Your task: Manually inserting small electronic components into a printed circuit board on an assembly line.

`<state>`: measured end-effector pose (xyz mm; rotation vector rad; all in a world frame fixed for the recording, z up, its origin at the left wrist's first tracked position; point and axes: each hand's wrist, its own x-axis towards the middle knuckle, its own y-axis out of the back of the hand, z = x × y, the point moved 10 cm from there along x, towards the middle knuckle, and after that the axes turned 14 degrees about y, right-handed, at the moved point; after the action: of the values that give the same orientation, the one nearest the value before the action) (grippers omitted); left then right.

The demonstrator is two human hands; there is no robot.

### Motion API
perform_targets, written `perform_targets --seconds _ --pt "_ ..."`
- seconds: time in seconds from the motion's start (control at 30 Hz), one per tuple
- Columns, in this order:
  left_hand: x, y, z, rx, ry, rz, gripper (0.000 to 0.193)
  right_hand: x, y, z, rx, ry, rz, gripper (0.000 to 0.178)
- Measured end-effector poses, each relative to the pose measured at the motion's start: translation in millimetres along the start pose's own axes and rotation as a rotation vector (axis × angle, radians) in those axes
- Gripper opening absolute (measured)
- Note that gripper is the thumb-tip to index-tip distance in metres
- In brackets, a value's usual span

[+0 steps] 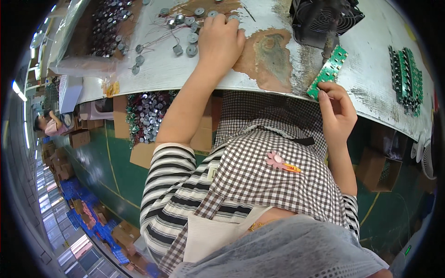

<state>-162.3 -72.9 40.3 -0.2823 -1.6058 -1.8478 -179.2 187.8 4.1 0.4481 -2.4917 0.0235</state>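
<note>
White, worn paint covers the table [160,72], spanning the upper part of the frame; a black fan [310,25] stands on it, upper right of centre; the left hand [221,44], upper centre, has its fingers bent and close together, and whether they grip anything cannot be told; the right hand [338,111], right of centre, pinches the green circuit board [331,67] between thumb and forefinger at its lower end, near the table's front edge; with a hold at one end only, a loosened pinch could let the board pivot or drop, and a careless lift could knock it against the dark rod [328,48] beside it; its long axis runs obliquely, the free end pointing to the upper right, the face with pale components turned to the viewer; small round metal parts [191,50] lie beside the left hand, where a sideways brush could scatter them.
</note>
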Motion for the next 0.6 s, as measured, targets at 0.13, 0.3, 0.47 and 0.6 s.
perform_targets --seconds 0.13,0.3,0.47,0.6 --pt "1.4 1.7 -5.1 -0.194 -0.073 0.026 0.010 6.7 2.7 -1.8 -0.165 0.000 -0.022 0.002" --pt "-12.7 17.8 -13.6 -0.536 0.220 -0.176 0.014 8.4 6.6 -1.0 -0.099 -0.010 0.018 0.004" --pt "-71.1 -15.1 18.0 -0.938 0.591 -0.769 0.018 10.6 16.0 -12.0 -0.111 0.203 0.065 0.010" --pt "-84.7 -22.4 49.4 -1.462 0.864 -0.989 0.018 17.8 15.4 -26.4 -0.272 0.363 0.064 0.009"
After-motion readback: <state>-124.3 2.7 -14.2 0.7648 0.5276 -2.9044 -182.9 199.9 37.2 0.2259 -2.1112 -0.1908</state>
